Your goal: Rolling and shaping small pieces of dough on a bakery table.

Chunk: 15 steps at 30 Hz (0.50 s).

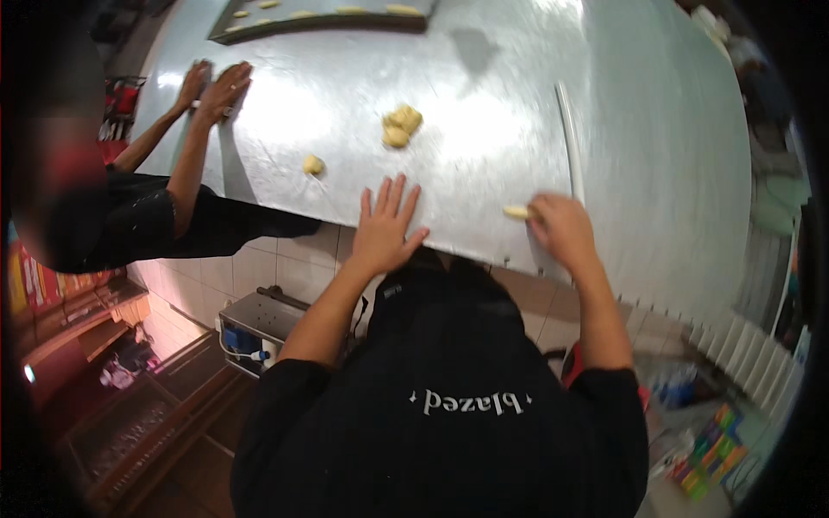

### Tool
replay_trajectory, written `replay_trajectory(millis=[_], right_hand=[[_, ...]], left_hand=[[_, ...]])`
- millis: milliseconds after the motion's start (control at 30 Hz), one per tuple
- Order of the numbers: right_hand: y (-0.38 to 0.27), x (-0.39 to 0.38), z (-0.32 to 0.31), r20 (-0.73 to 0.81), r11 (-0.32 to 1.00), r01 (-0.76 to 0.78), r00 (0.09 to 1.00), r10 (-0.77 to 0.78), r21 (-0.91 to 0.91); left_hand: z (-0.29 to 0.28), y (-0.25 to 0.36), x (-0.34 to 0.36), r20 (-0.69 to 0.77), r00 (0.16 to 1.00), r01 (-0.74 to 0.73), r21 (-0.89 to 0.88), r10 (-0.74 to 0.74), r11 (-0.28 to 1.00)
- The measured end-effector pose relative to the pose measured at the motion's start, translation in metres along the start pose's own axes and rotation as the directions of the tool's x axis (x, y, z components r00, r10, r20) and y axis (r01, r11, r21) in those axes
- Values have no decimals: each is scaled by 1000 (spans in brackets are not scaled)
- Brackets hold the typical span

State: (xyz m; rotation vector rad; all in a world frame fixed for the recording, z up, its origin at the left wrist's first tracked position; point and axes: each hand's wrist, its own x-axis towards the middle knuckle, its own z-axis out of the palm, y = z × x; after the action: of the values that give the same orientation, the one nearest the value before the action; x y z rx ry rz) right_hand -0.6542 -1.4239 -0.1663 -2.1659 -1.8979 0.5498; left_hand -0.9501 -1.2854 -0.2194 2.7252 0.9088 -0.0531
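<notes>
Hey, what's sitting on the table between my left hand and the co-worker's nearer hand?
In the head view, one small yellow dough lump lies on the metal table between your left hand and the co-worker's nearer hand.

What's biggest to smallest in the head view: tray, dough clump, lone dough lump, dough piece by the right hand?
1. Tray
2. Dough clump
Unsure: lone dough lump, dough piece (the right hand partly covers it).

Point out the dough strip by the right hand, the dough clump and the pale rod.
Dough strip (515, 211): head view, its exposed end.
Dough clump (401, 127): head view, its middle.
Pale rod (570, 141): head view, mid-length.
</notes>
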Motion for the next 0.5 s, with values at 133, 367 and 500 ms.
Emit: replay_trajectory(millis=[133, 367, 500], right_hand=[[-7, 0, -7, -45, 988, -26, 998, 33, 155], [-22, 96, -62, 344, 974, -104, 939, 28, 202], [-34, 185, -91, 239, 983, 177, 954, -183, 47]], left_hand=[[-5, 0, -3, -3, 1000, 9, -29, -9, 1000], [-49, -32, 4, 12, 998, -50, -474, 63, 879], [-80, -69, 26, -193, 981, -148, -606, 36, 781]])
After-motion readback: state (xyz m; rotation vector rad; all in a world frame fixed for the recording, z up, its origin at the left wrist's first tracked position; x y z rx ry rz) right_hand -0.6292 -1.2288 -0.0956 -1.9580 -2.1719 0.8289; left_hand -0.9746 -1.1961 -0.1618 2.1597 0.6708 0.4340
